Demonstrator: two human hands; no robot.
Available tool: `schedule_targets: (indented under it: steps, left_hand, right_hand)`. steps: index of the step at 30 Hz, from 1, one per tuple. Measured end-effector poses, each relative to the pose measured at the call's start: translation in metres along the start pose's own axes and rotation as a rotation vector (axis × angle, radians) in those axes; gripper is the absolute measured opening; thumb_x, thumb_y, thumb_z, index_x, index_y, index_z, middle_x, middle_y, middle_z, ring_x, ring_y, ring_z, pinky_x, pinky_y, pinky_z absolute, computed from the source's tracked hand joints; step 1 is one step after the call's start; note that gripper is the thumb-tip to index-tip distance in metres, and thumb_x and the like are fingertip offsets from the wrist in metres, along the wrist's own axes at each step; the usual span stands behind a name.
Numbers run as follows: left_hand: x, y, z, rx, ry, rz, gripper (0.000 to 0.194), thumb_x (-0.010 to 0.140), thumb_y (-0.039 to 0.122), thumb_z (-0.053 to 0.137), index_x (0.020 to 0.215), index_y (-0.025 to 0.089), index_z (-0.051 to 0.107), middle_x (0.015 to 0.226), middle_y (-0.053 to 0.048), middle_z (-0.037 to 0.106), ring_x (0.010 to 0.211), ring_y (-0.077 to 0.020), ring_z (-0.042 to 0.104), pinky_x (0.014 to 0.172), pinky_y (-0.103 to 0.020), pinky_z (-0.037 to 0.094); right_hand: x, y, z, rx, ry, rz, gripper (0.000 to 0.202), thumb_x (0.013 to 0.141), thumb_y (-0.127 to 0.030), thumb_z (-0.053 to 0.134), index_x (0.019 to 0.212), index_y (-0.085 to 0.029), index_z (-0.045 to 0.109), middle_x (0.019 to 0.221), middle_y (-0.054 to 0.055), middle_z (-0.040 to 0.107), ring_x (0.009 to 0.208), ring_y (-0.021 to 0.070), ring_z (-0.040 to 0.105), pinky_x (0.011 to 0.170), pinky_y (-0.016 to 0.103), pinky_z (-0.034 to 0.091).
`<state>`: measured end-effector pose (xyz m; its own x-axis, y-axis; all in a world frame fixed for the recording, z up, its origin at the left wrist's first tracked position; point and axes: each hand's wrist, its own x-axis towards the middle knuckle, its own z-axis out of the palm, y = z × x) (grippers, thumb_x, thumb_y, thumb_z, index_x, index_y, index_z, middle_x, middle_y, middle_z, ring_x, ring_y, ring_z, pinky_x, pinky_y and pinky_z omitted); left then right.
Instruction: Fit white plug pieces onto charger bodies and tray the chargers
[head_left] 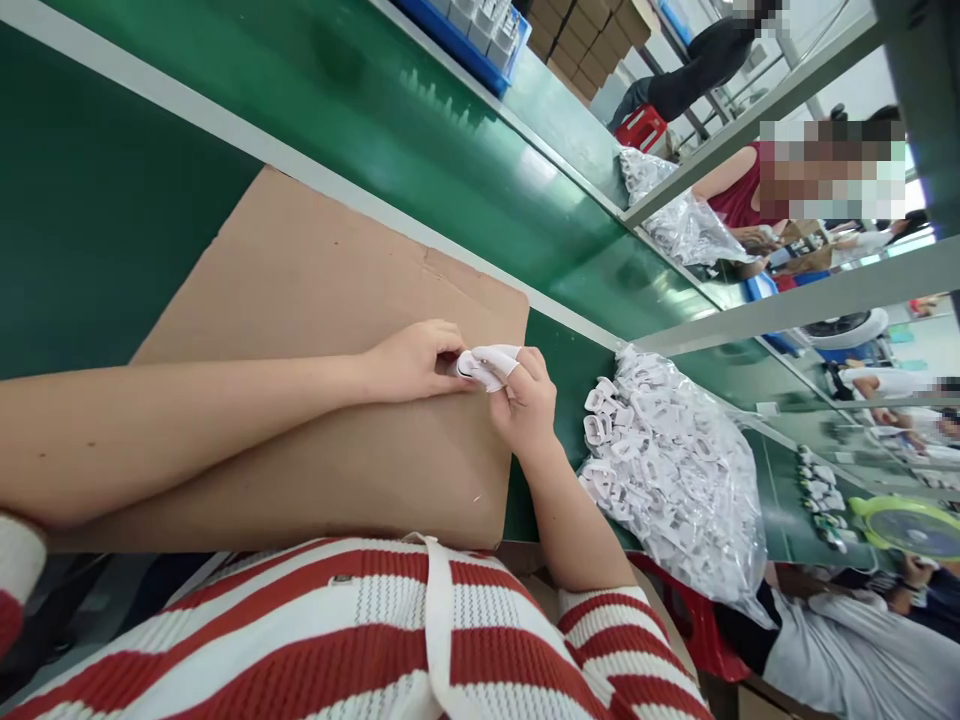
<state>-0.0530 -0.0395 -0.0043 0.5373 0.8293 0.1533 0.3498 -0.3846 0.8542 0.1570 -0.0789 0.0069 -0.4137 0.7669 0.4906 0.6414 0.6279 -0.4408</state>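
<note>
Over the right part of a brown cardboard sheet (360,270), both hands meet around a small white plastic part (466,366). My left hand (412,362) pinches its left side between thumb and fingers. From the right, my right hand (529,400) is closed on the same part, its fingertips wrapped in what look like white finger covers (501,356). The fingers hide much of the part, so its full shape cannot be made out. Nearest to the right hand is a clear plastic bag (690,480) full of white plastic pieces, some spilling from its mouth.
A green conveyor belt (420,170) with pale metal rails runs past the cardboard. Beyond it stands a blue tray (480,50) of white parts. Metal posts rise at the right. Several people sit farther off, near another plastic bag (675,210) and a green fan (911,525).
</note>
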Motion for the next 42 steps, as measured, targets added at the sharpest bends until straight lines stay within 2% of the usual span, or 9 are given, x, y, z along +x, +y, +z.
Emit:
schedule_targets:
  steps: [8, 14, 21, 26, 30, 36, 38, 40, 42]
  left_hand:
    - [0.000, -0.004, 0.001, -0.018, 0.022, 0.080, 0.037, 0.084, 0.051, 0.072, 0.075, 0.017, 0.063, 0.083, -0.004, 0.060, 0.080, -0.0183, 0.056, 0.073, -0.028, 0.043]
    - [-0.001, -0.005, 0.000, -0.041, 0.011, 0.075, 0.032, 0.084, 0.047, 0.074, 0.079, 0.016, 0.066, 0.084, -0.003, 0.061, 0.081, -0.0176, 0.056, 0.073, -0.028, 0.042]
    - [-0.001, -0.007, 0.001, -0.040, 0.010, 0.072, 0.033, 0.083, 0.046, 0.074, 0.075, 0.016, 0.062, 0.082, -0.003, 0.059, 0.079, -0.0175, 0.055, 0.072, -0.028, 0.041]
    - [-0.001, -0.007, 0.001, -0.035, 0.002, 0.074, 0.034, 0.084, 0.046, 0.074, 0.074, 0.016, 0.061, 0.081, -0.002, 0.057, 0.078, -0.0173, 0.054, 0.071, -0.029, 0.041]
    - [0.000, -0.010, 0.002, -0.034, 0.027, 0.084, 0.035, 0.084, 0.048, 0.074, 0.074, 0.016, 0.061, 0.080, -0.003, 0.057, 0.078, -0.0177, 0.055, 0.070, -0.028, 0.041]
    - [-0.008, -0.009, 0.004, 0.011, 0.063, 0.141, 0.036, 0.088, 0.051, 0.070, 0.084, 0.015, 0.070, 0.085, -0.007, 0.064, 0.083, -0.0210, 0.060, 0.076, -0.032, 0.046]
    - [-0.013, -0.005, 0.003, 0.024, 0.066, 0.151, 0.034, 0.090, 0.047, 0.069, 0.103, 0.016, 0.073, 0.095, -0.008, 0.070, 0.089, -0.0226, 0.063, 0.083, -0.034, 0.048]
    - [-0.017, -0.002, 0.001, 0.046, 0.048, 0.134, 0.037, 0.090, 0.042, 0.069, 0.119, 0.020, 0.071, 0.104, -0.008, 0.073, 0.094, -0.0233, 0.064, 0.088, -0.035, 0.049]
    - [-0.014, 0.000, -0.002, 0.044, 0.000, 0.057, 0.033, 0.088, 0.038, 0.070, 0.116, 0.021, 0.073, 0.105, -0.007, 0.074, 0.093, -0.0230, 0.065, 0.085, -0.033, 0.051]
  right_hand:
    - [0.007, -0.010, -0.004, -0.074, -0.013, -0.014, 0.034, 0.095, -0.009, 0.050, 0.119, -0.025, 0.069, 0.101, 0.007, 0.070, 0.091, 0.0238, 0.060, 0.078, 0.037, 0.052]
    - [0.006, -0.012, -0.002, -0.038, 0.075, -0.013, 0.034, 0.094, -0.008, 0.051, 0.117, -0.025, 0.069, 0.102, 0.007, 0.070, 0.094, 0.0232, 0.061, 0.080, 0.036, 0.053]
    - [0.010, -0.014, -0.008, -0.116, -0.051, -0.004, 0.034, 0.090, -0.005, 0.052, 0.112, -0.023, 0.069, 0.096, 0.007, 0.067, 0.090, 0.0239, 0.059, 0.078, 0.036, 0.051]
    - [0.014, -0.017, -0.009, -0.172, -0.064, -0.007, 0.033, 0.086, -0.003, 0.050, 0.104, -0.022, 0.071, 0.087, 0.005, 0.065, 0.081, 0.0223, 0.056, 0.070, 0.033, 0.048]
    - [0.014, -0.010, -0.002, -0.099, 0.004, 0.017, 0.029, 0.088, -0.007, 0.053, 0.103, -0.022, 0.073, 0.087, 0.005, 0.067, 0.081, 0.0212, 0.058, 0.072, 0.033, 0.049]
    - [0.003, -0.015, 0.017, 0.045, 0.142, 0.075, 0.031, 0.094, -0.016, 0.051, 0.115, -0.023, 0.073, 0.095, 0.007, 0.068, 0.089, 0.0226, 0.059, 0.079, 0.037, 0.052]
    - [-0.001, -0.017, 0.029, 0.164, 0.197, 0.152, 0.037, 0.097, -0.022, 0.054, 0.131, -0.026, 0.067, 0.098, 0.005, 0.069, 0.094, 0.0226, 0.061, 0.087, 0.040, 0.053]
    - [-0.005, -0.016, 0.042, 0.345, 0.248, 0.270, 0.056, 0.097, -0.029, 0.058, 0.151, -0.027, 0.047, 0.101, 0.004, 0.069, 0.097, 0.0222, 0.064, 0.096, 0.044, 0.054]
    - [-0.009, -0.014, 0.055, 0.476, 0.272, 0.381, 0.079, 0.094, -0.037, 0.065, 0.161, -0.025, 0.026, 0.115, 0.007, 0.068, 0.103, 0.0230, 0.066, 0.101, 0.047, 0.053]
